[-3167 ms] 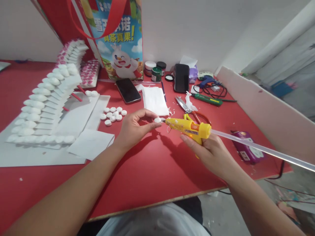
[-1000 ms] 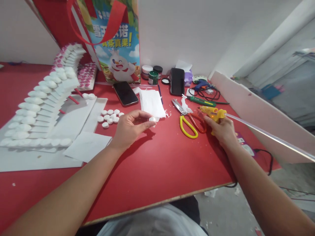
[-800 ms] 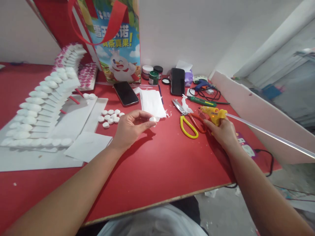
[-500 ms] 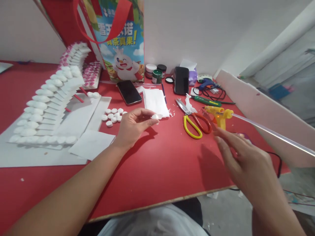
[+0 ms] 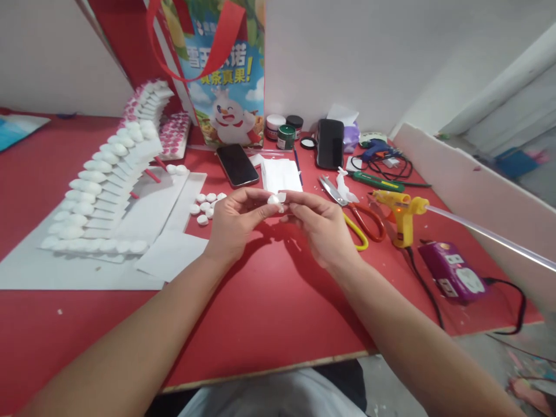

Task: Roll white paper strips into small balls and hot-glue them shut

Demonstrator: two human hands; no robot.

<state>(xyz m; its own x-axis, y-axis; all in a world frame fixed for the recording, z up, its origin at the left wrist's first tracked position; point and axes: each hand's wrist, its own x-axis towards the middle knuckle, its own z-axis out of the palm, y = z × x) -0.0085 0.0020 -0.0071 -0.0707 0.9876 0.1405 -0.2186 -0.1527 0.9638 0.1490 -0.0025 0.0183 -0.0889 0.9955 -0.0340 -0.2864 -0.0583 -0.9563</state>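
Note:
Between the fingertips of my left hand (image 5: 232, 223) is a small round white piece (image 5: 274, 199) with a paper-like flap. My right hand (image 5: 324, 226) pinches the flap's other side, so both hands meet over the red table (image 5: 278, 313). Just behind them lies a stack of white paper sheets (image 5: 282, 174). Several white round pieces (image 5: 202, 220) rest to the left of my left hand. Scissors (image 5: 358, 229) with red and yellow handles lie just beyond my right hand. Farther right stands a yellow glue gun (image 5: 403, 217) with a long clear glue stick in its back.
At left, a stepped white construction (image 5: 93, 191) of padded pieces stands on white boards (image 5: 26, 269). A phone (image 5: 237, 165), paint jars (image 5: 285, 136), another phone (image 5: 330, 143) and a printed bag (image 5: 226, 87) line the back. A purple power socket box (image 5: 452, 272) sits at right.
My right hand has come from beside the glue gun to my left hand and now grips the white piece too. The glue gun stays standing. The view has shifted slightly.

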